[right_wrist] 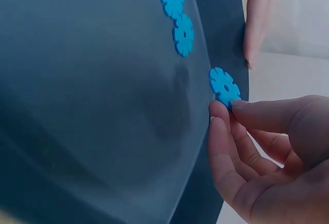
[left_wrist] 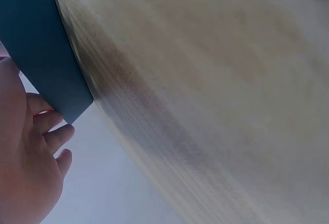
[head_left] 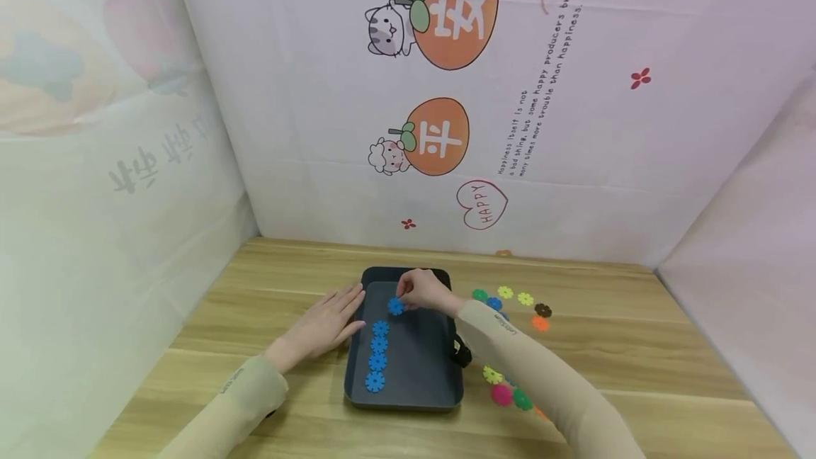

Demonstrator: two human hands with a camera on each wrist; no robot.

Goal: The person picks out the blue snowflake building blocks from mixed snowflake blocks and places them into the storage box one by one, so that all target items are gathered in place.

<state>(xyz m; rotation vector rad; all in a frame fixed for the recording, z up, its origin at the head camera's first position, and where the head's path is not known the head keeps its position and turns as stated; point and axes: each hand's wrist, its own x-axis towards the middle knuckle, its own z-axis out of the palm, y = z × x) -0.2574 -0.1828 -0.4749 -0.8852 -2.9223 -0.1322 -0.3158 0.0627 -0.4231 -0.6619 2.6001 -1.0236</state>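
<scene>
A dark rectangular tray [head_left: 421, 353] lies on the wooden table. Down its left side runs a column of several blue snowflake discs [head_left: 377, 361], notched round plastic pieces. My right hand [head_left: 422, 290] pinches one more blue snowflake disc [right_wrist: 224, 86] between thumb and fingertips, above the tray and beyond the top of that column. My left hand [head_left: 326, 323] has its fingers extended and touches the tray's left edge. In the left wrist view that hand [left_wrist: 31, 147] is beside the tray's dark side wall [left_wrist: 46, 44].
Right of the tray lie loose discs: yellow [head_left: 505, 292], dark brown [head_left: 543, 310], orange [head_left: 540, 324], pink [head_left: 501, 394] and green [head_left: 521, 399]. My right forearm partly covers some. A black object [head_left: 462, 353] sits by the tray's right edge. Printed cloth [head_left: 331, 126] hangs behind.
</scene>
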